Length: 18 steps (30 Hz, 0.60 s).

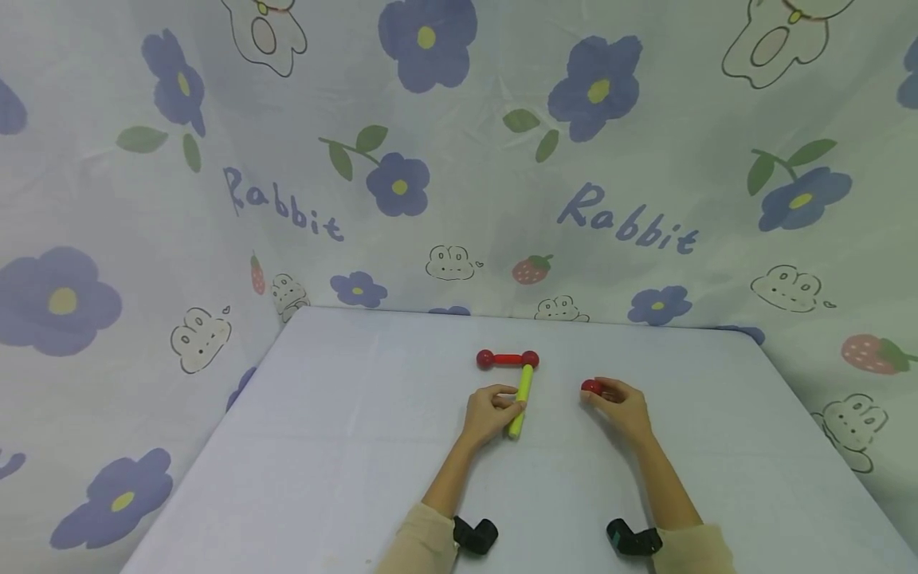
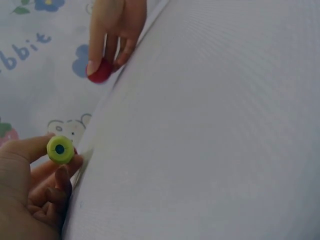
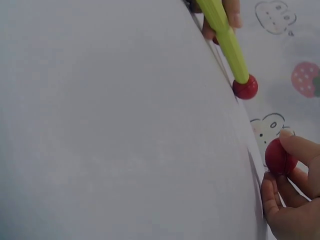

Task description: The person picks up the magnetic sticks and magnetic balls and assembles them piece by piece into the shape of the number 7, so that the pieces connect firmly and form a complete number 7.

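My left hand (image 1: 491,414) pinches a yellow rod (image 1: 524,389) between thumb and fingers. At its far end the rod meets a red ball (image 1: 530,359), which a short red rod (image 1: 508,359) links to another red ball (image 1: 485,359) on the left. The rod's near end is free and shows a dark round centre (image 2: 60,149) in the left wrist view. To the right, my right hand (image 1: 625,410) holds a loose red ball (image 3: 280,156) between thumb and fingertips, apart from the joined pieces.
A white table (image 1: 344,446) spreads under both hands. Behind it and at the sides hangs a curtain (image 1: 473,159) printed with flowers, rabbits and strawberries. Black wrist devices (image 1: 476,536) sit at the cuffs of the beige sleeves (image 1: 419,542).
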Available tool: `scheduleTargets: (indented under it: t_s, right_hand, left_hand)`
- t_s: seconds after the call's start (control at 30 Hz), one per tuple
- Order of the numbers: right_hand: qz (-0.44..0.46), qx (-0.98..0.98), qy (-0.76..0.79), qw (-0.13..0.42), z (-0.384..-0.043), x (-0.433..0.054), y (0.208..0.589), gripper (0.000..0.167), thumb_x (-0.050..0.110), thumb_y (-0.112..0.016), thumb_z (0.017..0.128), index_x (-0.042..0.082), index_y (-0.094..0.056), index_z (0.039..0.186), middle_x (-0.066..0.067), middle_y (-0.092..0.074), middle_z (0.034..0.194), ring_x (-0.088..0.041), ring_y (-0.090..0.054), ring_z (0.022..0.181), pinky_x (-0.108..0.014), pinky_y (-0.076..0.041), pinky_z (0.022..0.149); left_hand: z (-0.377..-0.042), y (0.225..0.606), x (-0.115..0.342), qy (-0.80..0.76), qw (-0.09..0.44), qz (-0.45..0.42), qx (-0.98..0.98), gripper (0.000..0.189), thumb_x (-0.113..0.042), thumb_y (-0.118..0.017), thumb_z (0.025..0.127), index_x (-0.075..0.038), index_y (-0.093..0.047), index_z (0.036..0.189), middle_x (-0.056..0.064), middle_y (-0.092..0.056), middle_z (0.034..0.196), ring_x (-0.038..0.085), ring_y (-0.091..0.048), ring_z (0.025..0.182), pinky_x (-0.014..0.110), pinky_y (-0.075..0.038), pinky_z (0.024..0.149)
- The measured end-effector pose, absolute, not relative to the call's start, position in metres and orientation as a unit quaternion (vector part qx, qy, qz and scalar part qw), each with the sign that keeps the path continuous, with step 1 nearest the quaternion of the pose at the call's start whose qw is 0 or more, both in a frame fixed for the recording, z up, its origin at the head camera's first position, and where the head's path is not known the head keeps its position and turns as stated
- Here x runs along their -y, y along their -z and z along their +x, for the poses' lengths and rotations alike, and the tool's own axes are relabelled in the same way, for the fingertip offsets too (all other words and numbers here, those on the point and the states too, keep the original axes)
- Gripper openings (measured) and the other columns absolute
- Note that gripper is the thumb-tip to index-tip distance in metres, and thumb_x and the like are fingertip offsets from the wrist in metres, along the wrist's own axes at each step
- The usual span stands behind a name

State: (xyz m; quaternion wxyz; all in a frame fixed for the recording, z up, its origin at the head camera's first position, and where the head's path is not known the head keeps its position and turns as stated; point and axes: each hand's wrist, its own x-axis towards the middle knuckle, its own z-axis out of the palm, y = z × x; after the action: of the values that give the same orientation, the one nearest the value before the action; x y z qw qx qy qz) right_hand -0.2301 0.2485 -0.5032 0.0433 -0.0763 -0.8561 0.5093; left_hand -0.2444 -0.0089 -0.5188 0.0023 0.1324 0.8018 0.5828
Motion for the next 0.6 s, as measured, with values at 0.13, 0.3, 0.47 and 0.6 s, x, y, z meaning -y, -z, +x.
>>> scheduleTargets:
  t_s: [0.13, 0.3, 0.47, 0.6]
  right_hand:
    - [-0.077, 0.854, -0.514, 0.023, -0.220, -0.239, 0.501, 0.058, 0.034, -0.072, 0.082, 0.001, -0.056, 0.127, -0.021, -0.060, 0.120, -0.031, -0.057, 0.109, -0.033, -0.044, 0.091]
    - [-0.076, 0.846, -0.528, 0.000, -0.206, -0.226, 0.500, 0.057, 0.032, -0.073, 0.082, 0.002, -0.056, 0.127, -0.020, -0.059, 0.122, -0.031, -0.057, 0.110, -0.028, -0.046, 0.089]
    - [-0.063, 0.840, -0.538, 0.001, -0.194, -0.213, 0.500, 0.052, 0.025, -0.075, 0.080, 0.000, -0.058, 0.123, -0.019, -0.061, 0.118, -0.029, -0.060, 0.105, -0.015, -0.046, 0.079]
    - [-0.050, 0.837, -0.545, 0.003, -0.186, -0.202, 0.500, 0.049, 0.020, -0.077, 0.079, -0.001, -0.060, 0.120, -0.018, -0.064, 0.111, -0.026, -0.063, 0.098, -0.014, -0.047, 0.076]
  left_hand:
    - [-0.244, 0.519, 0.010, -0.584, 0.000, 0.135, -0.800, 0.031, -0.016, -0.071, 0.080, 0.002, -0.068, 0.105, 0.012, -0.072, 0.079, 0.009, -0.064, 0.062, 0.021, -0.050, 0.053]
    - [-0.242, 0.519, 0.012, -0.590, -0.032, 0.172, -0.788, 0.032, -0.022, -0.070, 0.082, 0.004, -0.068, 0.102, 0.009, -0.072, 0.077, 0.009, -0.065, 0.063, 0.022, -0.051, 0.052]
    - [-0.243, 0.520, 0.012, -0.592, -0.031, 0.169, -0.788, 0.032, -0.022, -0.070, 0.082, 0.003, -0.068, 0.102, 0.009, -0.072, 0.077, 0.010, -0.066, 0.064, 0.022, -0.051, 0.053]
    - [-0.244, 0.519, 0.010, -0.590, -0.014, 0.146, -0.794, 0.030, -0.018, -0.072, 0.081, 0.002, -0.069, 0.103, 0.013, -0.072, 0.079, 0.011, -0.065, 0.064, 0.020, -0.049, 0.052]
